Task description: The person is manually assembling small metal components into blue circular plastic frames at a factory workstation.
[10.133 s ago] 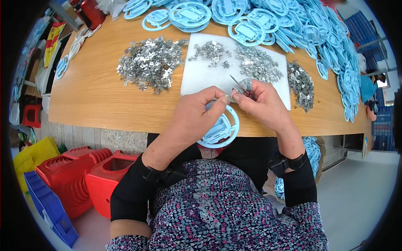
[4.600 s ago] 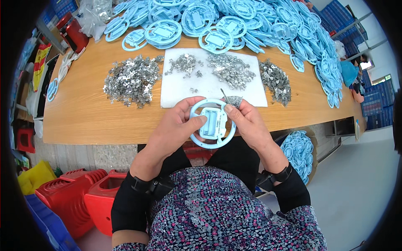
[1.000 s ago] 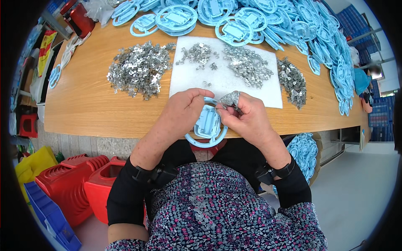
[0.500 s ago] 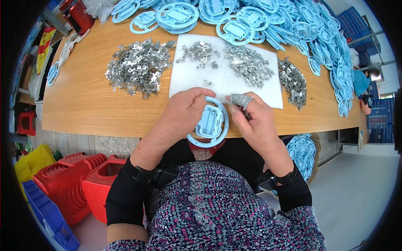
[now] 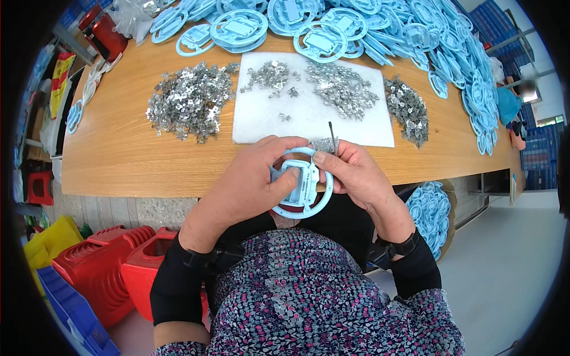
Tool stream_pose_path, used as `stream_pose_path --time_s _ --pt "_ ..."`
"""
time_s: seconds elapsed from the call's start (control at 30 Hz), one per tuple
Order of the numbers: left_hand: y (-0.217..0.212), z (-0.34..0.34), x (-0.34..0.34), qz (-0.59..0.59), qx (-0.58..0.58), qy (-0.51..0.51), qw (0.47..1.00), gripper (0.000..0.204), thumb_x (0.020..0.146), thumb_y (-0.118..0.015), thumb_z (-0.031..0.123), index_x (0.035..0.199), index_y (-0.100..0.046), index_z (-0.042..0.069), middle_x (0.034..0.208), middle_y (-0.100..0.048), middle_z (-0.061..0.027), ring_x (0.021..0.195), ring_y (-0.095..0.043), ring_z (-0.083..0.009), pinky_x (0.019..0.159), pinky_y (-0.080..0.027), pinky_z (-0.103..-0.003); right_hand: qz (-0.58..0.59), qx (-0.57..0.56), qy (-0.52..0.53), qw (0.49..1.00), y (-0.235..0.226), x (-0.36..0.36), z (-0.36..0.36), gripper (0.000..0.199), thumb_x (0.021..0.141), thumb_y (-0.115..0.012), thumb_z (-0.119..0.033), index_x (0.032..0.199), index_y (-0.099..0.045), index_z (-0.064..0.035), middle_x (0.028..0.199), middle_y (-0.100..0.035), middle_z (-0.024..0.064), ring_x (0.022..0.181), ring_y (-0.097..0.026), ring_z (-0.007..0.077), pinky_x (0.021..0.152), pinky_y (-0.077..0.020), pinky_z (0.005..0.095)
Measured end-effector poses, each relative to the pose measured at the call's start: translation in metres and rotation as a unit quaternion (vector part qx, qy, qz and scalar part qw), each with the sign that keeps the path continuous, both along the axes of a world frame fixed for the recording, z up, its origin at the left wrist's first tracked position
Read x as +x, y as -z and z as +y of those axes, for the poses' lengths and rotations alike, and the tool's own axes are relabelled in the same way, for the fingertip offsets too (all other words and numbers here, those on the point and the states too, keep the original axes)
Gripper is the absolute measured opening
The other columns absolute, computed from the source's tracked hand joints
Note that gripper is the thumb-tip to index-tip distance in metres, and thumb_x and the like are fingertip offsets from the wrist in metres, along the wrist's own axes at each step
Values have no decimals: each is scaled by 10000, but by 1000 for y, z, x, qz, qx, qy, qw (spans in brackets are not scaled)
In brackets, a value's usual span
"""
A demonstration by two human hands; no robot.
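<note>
Over the near table edge, my left hand point(image 5: 249, 181) is closed on the left side of a light-blue plastic wheel point(image 5: 307, 184), its thumb pressing on the centre panel. Opposite, my right hand point(image 5: 361, 178) pinches the upper right rim, thumb on top. A silver-grey wrap point(image 5: 322, 145) covers a finger of the right hand. Beside that wrap a thin dark rod point(image 5: 331, 135) points upward; its lower end is hidden by my fingers. Just beyond lies a white foam sheet point(image 5: 254, 127) bearing small metal clips point(image 5: 344, 92).
More metal clips are heaped left point(image 5: 190, 104) and right point(image 5: 408, 113) of the sheet. A large pile of blue wheels point(image 5: 436, 35) fills the far and right side of the table point(image 5: 130, 160). Red stools point(image 5: 98, 270) stand below left; a box of blue wheels point(image 5: 428, 216) sits below right.
My right hand has come left onto the wheel's rim. The thin rod now stands up from that hand. My left thumb has moved onto the centre panel, and the view has shifted slightly.
</note>
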State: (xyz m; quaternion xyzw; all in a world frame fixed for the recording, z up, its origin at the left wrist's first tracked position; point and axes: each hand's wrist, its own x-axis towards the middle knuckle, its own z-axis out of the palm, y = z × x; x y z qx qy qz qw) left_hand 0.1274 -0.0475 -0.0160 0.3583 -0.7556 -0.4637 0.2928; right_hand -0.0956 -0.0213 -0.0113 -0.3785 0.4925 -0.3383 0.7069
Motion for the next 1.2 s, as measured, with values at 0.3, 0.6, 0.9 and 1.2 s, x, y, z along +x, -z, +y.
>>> stream_pose_path --time_s 0.3,0.6,0.9,1.2 --pt "9 -2 -5 255 457 -50 851 346 1008 -453 175 1282 -566 -4 908 -634 -49 713 -582 -160 636 -494 -287 -2 -86 20 996 -13 5 1 252 963 -672 -183 1159 -649 -27 710 -540 -48 592 -457 29 525 -357 204" --pt "11 12 -5 383 537 18 751 470 1068 -364 364 1226 -589 -17 916 -615 -102 700 -574 -164 605 -466 -284 187 -214 -29 958 -14 14 -12 198 835 -811 -119 818 -630 -42 660 -500 -75 658 -464 28 574 -387 232" --pt "40 8 -7 472 556 163 664 492 1056 -424 363 1359 -502 -17 1123 -664 -179 915 -683 -270 803 -573 -410 33 -159 8 987 2 5 -10 188 889 -776 -172 1000 -708 -36 823 -652 -55 755 -534 26 698 -457 225" --pt "5 4 -5 347 430 -82 829 544 1095 -314 417 1397 -504 7 1317 -600 -134 1175 -620 -197 978 -530 -352 113 -130 5 985 2 -19 -15 249 902 -764 -256 935 -694 -20 755 -611 -39 655 -503 46 589 -420 217"
